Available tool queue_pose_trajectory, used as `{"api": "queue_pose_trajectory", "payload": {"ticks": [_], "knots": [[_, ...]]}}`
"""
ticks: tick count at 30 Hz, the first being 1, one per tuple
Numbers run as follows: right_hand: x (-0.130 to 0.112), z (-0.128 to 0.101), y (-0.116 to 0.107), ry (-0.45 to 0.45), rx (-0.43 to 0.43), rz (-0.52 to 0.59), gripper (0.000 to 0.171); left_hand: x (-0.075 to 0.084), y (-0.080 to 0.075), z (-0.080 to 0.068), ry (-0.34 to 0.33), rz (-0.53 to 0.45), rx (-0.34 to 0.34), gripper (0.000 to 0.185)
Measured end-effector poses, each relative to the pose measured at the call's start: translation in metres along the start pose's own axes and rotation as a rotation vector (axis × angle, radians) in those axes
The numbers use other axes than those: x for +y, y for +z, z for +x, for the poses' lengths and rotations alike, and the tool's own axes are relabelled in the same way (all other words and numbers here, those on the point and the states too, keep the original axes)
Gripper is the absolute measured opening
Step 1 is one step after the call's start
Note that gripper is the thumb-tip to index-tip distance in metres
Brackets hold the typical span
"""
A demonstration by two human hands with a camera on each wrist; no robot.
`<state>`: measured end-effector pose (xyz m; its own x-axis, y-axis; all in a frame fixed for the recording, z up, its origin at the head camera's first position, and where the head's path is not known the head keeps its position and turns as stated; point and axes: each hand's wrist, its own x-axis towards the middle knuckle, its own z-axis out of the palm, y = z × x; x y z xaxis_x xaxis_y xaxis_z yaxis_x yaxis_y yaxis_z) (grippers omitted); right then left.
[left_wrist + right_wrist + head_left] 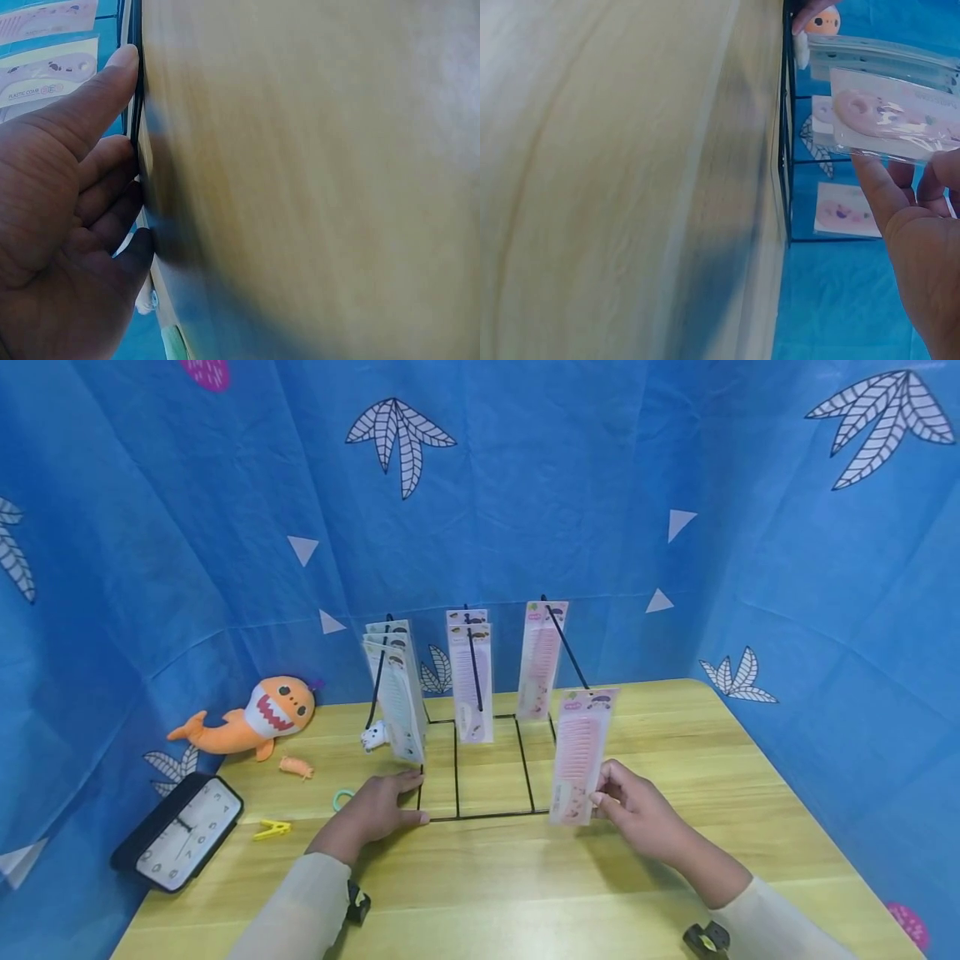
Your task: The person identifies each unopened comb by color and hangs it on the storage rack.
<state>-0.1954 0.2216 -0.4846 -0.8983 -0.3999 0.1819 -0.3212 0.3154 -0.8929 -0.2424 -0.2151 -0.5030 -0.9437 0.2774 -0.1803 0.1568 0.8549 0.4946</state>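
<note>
- packaged pink comb [578,753]: i see it upright over the table [645,868], beside the wire rack's [480,814] front right corner, on the long right hook [564,642].
- right hand [637,810]: pinches the pack's lower edge.
- left hand [378,806]: fingers flat, pressing the rack base.
- handling, i judge: light, thin, flexible card with slick film; grip the edges near the comb spine.

Head view looks down over the table [480,877]; both wrist views skim it closely.
</note>
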Motion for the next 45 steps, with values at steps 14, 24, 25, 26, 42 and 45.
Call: {"api": "queue_pose_trajectory", "payload": {"ticks": [14, 24, 25, 26, 42, 45], "knots": [[-0.001, 0.005, 0.001, 0.022, 0.063, -0.036, 0.004, -0.001, 0.001, 0.001, 0.009, -0.009, 0.009, 0.073], [-0.009, 0.027, 0.004, 0.133, 0.168, -0.010, 0.010, -0.001, 0.001, 0.000, 0.006, -0.007, 0.001, 0.073], [-0.010, 0.031, 0.004, 0.140, 0.180, -0.023, 0.010, -0.001, 0.001, 0.000, 0.009, -0.006, 0.002, 0.073], [-0.010, 0.035, 0.004, 0.145, 0.190, -0.032, 0.010, -0.001, 0.000, 0.000, 0.007, -0.006, 0.001, 0.073], [0.012, 0.097, 0.009, 0.177, 0.264, -0.021, 0.011, -0.003, 0.002, 0.001, -0.008, -0.027, -0.007, 0.073], [0.018, 0.107, 0.010, 0.171, 0.285, -0.020, 0.011, -0.003, 0.001, 0.001, -0.005, -0.025, -0.006, 0.073]]}}
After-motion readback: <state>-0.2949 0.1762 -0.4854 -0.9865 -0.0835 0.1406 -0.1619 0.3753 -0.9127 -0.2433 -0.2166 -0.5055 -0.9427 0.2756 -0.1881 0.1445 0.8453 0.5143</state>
